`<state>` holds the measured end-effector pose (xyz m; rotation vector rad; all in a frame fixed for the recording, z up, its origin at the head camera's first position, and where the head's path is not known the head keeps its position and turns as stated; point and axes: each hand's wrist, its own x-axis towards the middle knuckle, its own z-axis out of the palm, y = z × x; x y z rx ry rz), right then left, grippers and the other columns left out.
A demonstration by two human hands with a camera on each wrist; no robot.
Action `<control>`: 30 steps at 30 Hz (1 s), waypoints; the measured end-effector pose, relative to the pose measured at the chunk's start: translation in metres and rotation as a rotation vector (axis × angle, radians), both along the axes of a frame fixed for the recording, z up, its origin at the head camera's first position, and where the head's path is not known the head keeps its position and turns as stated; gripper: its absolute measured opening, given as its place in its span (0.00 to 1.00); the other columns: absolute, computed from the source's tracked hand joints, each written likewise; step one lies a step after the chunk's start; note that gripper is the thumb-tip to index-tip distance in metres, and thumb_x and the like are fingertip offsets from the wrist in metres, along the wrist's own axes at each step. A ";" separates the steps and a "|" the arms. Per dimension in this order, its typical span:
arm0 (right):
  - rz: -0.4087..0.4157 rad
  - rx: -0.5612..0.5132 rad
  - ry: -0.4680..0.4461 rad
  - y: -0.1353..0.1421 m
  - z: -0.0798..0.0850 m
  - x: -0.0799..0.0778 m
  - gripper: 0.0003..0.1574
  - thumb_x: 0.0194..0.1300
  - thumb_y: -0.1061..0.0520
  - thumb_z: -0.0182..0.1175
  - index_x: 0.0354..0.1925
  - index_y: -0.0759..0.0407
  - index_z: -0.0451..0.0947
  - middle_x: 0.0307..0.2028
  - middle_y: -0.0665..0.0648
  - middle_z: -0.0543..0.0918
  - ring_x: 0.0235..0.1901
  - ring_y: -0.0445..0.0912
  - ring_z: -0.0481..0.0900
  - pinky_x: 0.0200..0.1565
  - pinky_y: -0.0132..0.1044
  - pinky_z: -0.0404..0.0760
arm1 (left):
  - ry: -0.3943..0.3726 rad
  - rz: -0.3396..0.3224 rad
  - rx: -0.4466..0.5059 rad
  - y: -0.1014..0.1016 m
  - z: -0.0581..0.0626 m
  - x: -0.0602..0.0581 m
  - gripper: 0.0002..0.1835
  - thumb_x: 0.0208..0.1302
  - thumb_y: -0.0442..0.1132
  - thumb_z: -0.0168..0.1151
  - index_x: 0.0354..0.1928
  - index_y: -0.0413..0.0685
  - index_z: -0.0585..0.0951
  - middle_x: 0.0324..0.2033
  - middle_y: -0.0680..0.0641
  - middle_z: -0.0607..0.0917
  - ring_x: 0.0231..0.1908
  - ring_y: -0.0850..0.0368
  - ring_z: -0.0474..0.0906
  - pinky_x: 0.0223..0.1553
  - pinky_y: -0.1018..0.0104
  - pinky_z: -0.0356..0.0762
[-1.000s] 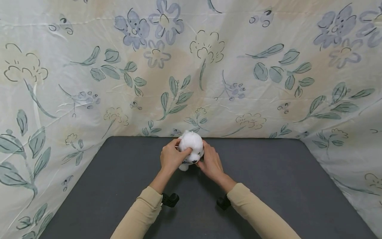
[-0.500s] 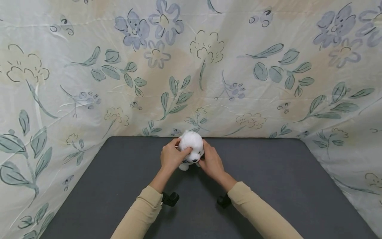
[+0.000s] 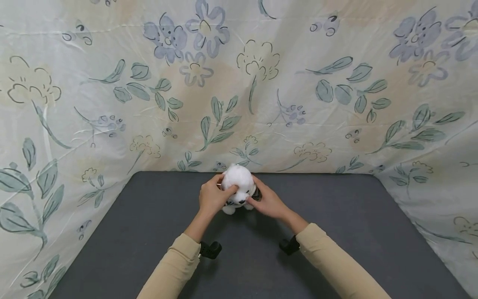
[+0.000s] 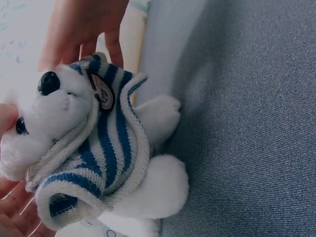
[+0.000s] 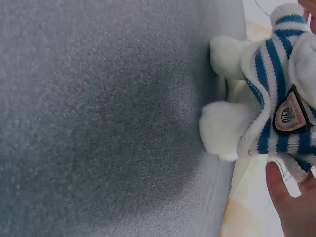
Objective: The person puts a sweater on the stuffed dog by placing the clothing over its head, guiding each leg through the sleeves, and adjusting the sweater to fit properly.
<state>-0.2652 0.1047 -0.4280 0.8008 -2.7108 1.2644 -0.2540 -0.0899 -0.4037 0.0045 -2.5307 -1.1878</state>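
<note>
A white plush bear (image 3: 236,178) with a black nose sits upright at the table's far edge, facing me. It wears a blue-and-white striped knitted sweater (image 4: 111,143) with a badge (image 5: 291,112) on the chest. My left hand (image 3: 212,197) grips the bear's head from the left, thumb by the eye and fingers behind. My right hand (image 3: 269,201) holds the other side, thumb beside the muzzle. In the right wrist view, its thumb and a finger are at the sweater's sleeve (image 5: 296,168). The bear's back is hidden.
The dark grey table (image 3: 328,232) extends toward me and to both sides. Directly behind its far edge hangs a floral curtain (image 3: 261,95), which also runs down both sides. Black wrist cameras (image 3: 210,250) sit under both forearms.
My right hand has swung slightly outward to the right, uncovering the dark-striped sleeve beside the bear's head. My left hand keeps its grip; the bear stays in about the same place.
</note>
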 end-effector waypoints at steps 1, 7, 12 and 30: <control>-0.020 -0.004 -0.019 0.000 0.001 0.001 0.44 0.64 0.47 0.57 0.71 0.46 0.47 0.66 0.57 0.62 0.59 0.51 0.69 0.51 0.48 0.72 | -0.002 -0.001 -0.001 0.000 0.000 0.000 0.27 0.46 0.55 0.69 0.50 0.53 0.80 0.38 0.50 0.85 0.29 0.57 0.81 0.26 0.62 0.77; -0.107 -0.030 -0.006 0.001 0.001 0.001 0.31 0.69 0.47 0.50 0.68 0.45 0.58 0.44 0.56 0.77 0.32 0.46 0.76 0.32 0.40 0.74 | -0.007 -0.011 0.006 -0.001 -0.001 0.001 0.27 0.47 0.55 0.69 0.50 0.54 0.79 0.39 0.51 0.85 0.29 0.57 0.80 0.26 0.63 0.76; -0.131 -0.041 0.058 0.000 0.002 0.001 0.27 0.70 0.53 0.48 0.66 0.46 0.62 0.29 0.52 0.74 0.17 0.41 0.65 0.23 0.34 0.67 | 0.001 -0.016 0.017 -0.001 0.000 0.002 0.27 0.47 0.55 0.69 0.50 0.53 0.80 0.39 0.50 0.85 0.29 0.57 0.80 0.27 0.62 0.76; -0.210 -0.051 0.049 -0.002 -0.006 -0.006 0.27 0.69 0.58 0.47 0.64 0.42 0.64 0.22 0.51 0.72 0.09 0.41 0.60 0.16 0.33 0.63 | 0.033 -0.004 0.015 0.000 -0.002 0.003 0.27 0.47 0.54 0.69 0.50 0.52 0.80 0.38 0.49 0.85 0.29 0.57 0.80 0.26 0.63 0.76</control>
